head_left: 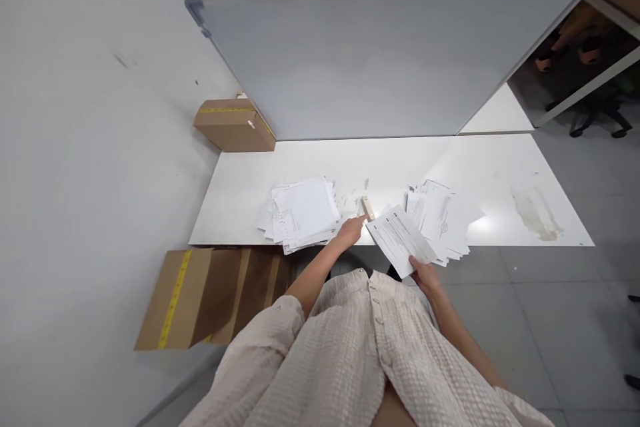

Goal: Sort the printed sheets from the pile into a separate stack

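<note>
My right hand [423, 272] grips the near edge of a printed paper sheet [399, 238], holding it tilted over the front edge of the white table [500, 167]. My left hand [350, 230] rests near the table's front edge with fingers reaching toward a small beige block-like object [368, 207]; whether it touches the object is unclear. A loose pile of white papers [301, 214] lies just left of my left hand. A second pile of papers [440, 217] lies to the right, partly under the held sheet.
A large whiteboard [380, 54] leans upright along the table's back. A cardboard box [234, 124] sits at the table's far left corner; flattened cardboard [210, 294] leans below the left front. A brownish stain [537, 214] marks the table's right side. Another person's legs [575, 40] show far right.
</note>
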Tool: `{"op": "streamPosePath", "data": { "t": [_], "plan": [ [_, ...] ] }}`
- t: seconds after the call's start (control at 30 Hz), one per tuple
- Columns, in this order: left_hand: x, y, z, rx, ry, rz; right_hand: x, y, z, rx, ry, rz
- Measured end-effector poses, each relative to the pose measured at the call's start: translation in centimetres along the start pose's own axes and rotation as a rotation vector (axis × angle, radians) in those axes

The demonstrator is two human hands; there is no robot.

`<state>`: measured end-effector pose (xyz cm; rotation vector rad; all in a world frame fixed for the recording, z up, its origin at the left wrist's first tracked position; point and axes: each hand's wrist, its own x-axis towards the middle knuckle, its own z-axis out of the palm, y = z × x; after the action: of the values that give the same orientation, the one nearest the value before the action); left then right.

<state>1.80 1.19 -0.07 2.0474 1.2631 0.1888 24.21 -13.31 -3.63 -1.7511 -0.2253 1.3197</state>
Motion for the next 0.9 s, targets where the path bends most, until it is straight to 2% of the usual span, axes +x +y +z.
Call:
{"op": "streamPosePath", "data": {
  "t": [0.1, 0.47, 0.6, 0.77, 0.9],
  "plan": [
    [0.7, 0.1, 0.5, 0.053, -0.046, -0.024, 0.6, 0.2, 1.3, 0.076, 0.038, 0.101],
    [1.6, -0.8, 2.0, 0.128, -0.094, -0.042, 1.6, 0.9, 2.0, 0.159, 0.063, 0.086],
    [1.6, -0.9, 2.2, 0.149, -0.106, -0.046, 1.6, 0.9, 2.1, 0.112, 0.063, 0.078],
    [1.5, -0.4, 1.9, 0.142, -0.116, -0.080, 0.9, -0.1, 2.3, 0.031, 0.069, 0.047],
    [0.6, 0.4, 1.1, 0.102, -0.063, -0.041, 0.4, -1.7, 1.4, 0.107, 0.134, 0.020]
  ]
}}
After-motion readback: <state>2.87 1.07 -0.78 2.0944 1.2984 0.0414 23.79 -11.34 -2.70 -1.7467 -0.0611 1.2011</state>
